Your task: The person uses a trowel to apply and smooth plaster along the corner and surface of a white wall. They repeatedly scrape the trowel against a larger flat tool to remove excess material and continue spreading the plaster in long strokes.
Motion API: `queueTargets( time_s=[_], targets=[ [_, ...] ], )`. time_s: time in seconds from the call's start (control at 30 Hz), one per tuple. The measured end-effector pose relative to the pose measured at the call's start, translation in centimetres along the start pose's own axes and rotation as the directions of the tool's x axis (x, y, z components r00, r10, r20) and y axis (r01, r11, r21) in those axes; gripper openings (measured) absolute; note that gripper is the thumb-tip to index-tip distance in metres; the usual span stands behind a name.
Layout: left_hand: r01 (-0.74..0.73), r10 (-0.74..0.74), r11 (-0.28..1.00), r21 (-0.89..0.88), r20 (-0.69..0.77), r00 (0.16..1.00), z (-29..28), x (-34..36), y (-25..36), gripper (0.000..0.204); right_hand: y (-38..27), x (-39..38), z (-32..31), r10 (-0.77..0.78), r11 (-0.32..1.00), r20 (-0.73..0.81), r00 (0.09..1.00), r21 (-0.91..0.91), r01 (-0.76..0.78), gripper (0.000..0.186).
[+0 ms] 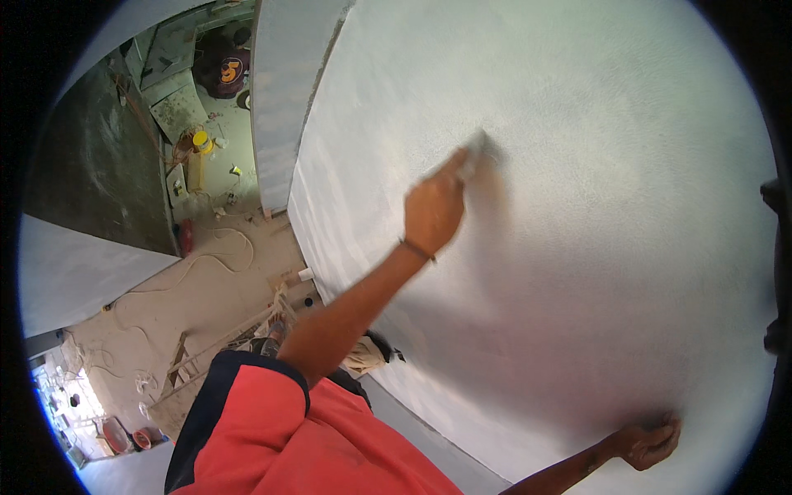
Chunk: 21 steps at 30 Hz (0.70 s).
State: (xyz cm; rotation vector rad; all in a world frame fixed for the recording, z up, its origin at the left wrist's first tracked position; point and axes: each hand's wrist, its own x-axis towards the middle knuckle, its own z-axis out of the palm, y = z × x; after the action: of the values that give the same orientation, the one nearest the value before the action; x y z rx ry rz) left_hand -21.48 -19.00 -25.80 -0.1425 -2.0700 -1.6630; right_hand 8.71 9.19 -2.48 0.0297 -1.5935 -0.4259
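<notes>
My left hand point(435, 208) reaches up to a large pale wall point(594, 206), wearing a thin dark band at the wrist. Its fingers are closed on a putty knife point(478, 142), whose blurred blade lies at the wall surface. Low on the right, my right hand point(648, 443) is beside the same wall with its fingers curled; whatever they may hold is hidden. Both hands cast soft shadows on the wall, which looks smooth, with faint streaks toward its left edge.
A wooden ladder-like frame point(183, 363) stands below at left. A pale cable point(194, 266) winds over the dusty floor. Through an opening at upper left, another person in a dark top point(221, 68) is near a yellow bucket point(202, 142). Reddish tubs point(115, 435) stand at lower left.
</notes>
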Motion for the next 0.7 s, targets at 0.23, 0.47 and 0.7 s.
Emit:
queueTargets(
  time_s=[0.23, 0.47, 0.7],
  targets=[
    [-0.278, 0.314, 0.946, -0.164, 0.266, 0.911, 0.0, -12.9, -0.6, 0.053, -0.4, 0.3, 0.2, 0.057, 0.998, -0.036, 0.998, -0.023, -0.058, 0.023],
    [0.064, -0.097, 0.950, -0.305, -0.094, 0.991, -0.6, 0.1, -4.0, 0.061, 0.2, 0.2, 0.0, -0.017, 1.000, -0.021, 1.000, -0.014, 0.017, 0.024],
    [-0.218, 0.233, 0.969, -0.113, 0.147, 0.961, 1.6, -12.4, -6.3, 0.065, -0.5, 0.1, 0.7, 0.040, 0.993, -0.083, 0.996, -0.111, -0.049, 0.027]
  ],
)
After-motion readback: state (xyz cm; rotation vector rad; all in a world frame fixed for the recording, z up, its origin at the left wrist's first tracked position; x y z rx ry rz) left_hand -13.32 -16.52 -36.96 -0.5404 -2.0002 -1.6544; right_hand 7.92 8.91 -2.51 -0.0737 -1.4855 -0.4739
